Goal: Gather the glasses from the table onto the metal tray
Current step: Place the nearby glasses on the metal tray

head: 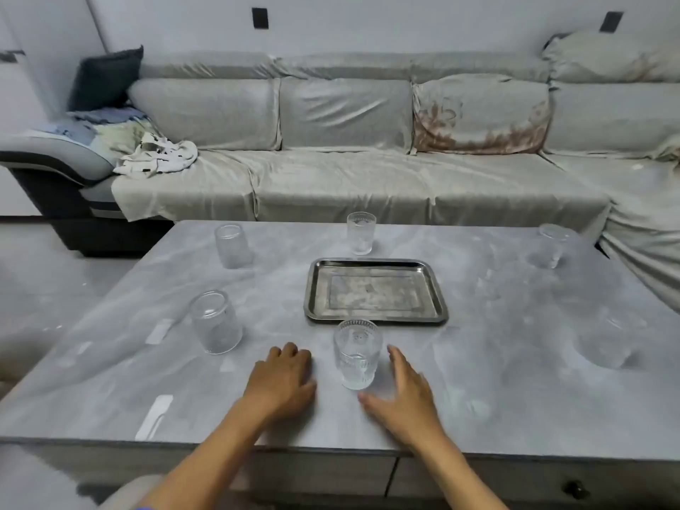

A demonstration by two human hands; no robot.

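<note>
An empty metal tray [375, 318] lies in the middle of the grey table [110, 392]. Several clear ribbed glasses stand around it. The nearest glass [356, 357] is just in front of the tray, between my hands. My left hand [283, 377] rests flat on the table to its left, fingers curled, holding nothing. To the glass's right my right hand [403, 393] is open with fingers spread, a small gap from it. Other glasses stand at front left [216, 322], back left [232, 246], behind the tray [361, 233], back right [551, 246] and front right [605, 344].
A long sofa [342, 185] under a light cover runs behind the table and turns along the right side. Crumpled clothes [154, 156] and a dark cushion [105, 77] sit at its left end. A drawer knob [576, 489] shows under the table's near edge.
</note>
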